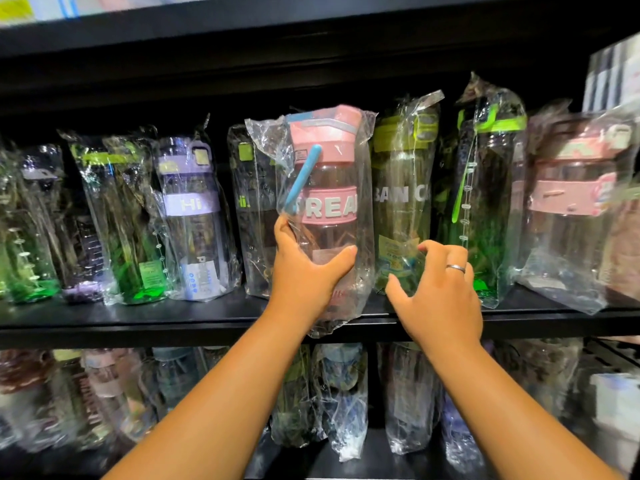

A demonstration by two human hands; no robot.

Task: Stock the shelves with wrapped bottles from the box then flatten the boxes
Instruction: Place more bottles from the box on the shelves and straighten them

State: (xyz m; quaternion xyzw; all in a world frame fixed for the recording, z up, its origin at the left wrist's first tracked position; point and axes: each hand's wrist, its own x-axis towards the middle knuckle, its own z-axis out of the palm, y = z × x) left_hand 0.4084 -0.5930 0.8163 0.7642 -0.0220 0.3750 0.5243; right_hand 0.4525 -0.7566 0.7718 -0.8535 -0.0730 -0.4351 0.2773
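The left hand (pixel 308 271) grips the wrapped pink bottle (pixel 329 202) marked "REA", whose wrap overhangs the shelf (pixel 138 317) edge. Just beside it, the right hand (pixel 440 292), fingers spread and half-bent, holds nothing before a green bottle (pixel 401 202) reading "BAN C".

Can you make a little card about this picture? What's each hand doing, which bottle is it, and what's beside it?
left hand: grips the pink bottle low down
pink bottle: wrapped in clear plastic, upright, held at the shelf front edge
right hand: fingers curled at the green-lidded bottle wrap; grip unclear
shelf: black, lined with wrapped bottles
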